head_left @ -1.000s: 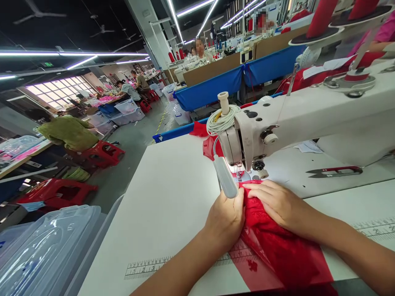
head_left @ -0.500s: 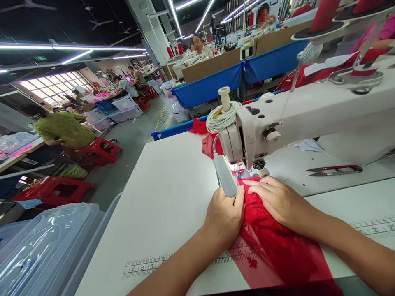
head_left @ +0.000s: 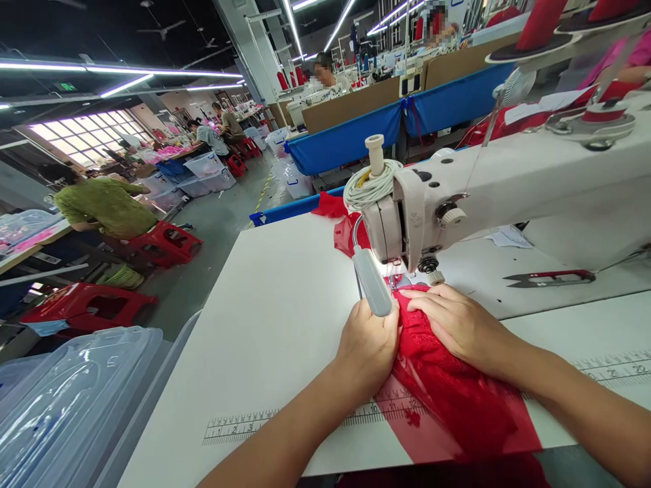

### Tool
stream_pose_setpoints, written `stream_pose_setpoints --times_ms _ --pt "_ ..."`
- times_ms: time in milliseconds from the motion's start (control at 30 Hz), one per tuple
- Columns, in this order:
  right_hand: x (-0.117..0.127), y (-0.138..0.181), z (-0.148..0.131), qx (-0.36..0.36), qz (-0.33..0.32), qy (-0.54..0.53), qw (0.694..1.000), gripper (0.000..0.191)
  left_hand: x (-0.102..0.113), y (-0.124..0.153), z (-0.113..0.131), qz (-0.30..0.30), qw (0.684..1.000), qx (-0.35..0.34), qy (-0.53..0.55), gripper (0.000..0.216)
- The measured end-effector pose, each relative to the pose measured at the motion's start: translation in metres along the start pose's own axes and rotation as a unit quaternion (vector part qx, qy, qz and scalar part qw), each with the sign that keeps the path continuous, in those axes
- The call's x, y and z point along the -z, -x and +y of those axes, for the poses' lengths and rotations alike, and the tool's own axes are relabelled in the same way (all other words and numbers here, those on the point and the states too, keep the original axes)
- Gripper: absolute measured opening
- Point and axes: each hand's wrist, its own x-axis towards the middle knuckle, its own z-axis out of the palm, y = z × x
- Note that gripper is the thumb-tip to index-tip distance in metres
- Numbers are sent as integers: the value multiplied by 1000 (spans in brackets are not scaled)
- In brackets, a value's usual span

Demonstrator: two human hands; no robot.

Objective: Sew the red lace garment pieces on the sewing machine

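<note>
The red cloth lay on the white table, with its far edge under the sewing machine. The left hand curled, pinching its side edge. The right hand pressed flat on top. It looked thin, limp, slippery stuff, best gripped at the edges near the needle.

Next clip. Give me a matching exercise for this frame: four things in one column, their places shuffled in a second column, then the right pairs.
Things
1. red fabric
2. thread snips
3. white cord coil
4. clear plastic bin

Places
a. on the table, under the arm of the sewing machine
b. on top of the machine's head
c. under the left hand and right hand
d. left of the table, low down

Pairs: 1-c, 2-a, 3-b, 4-d
</note>
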Motion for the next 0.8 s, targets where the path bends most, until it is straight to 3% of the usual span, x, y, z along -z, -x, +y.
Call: stream_pose_setpoints --times_ms 800 --pt "-2 -4 3 4 15 29 999 44 4 -2 -6 -17 1000 -13 -20 30"
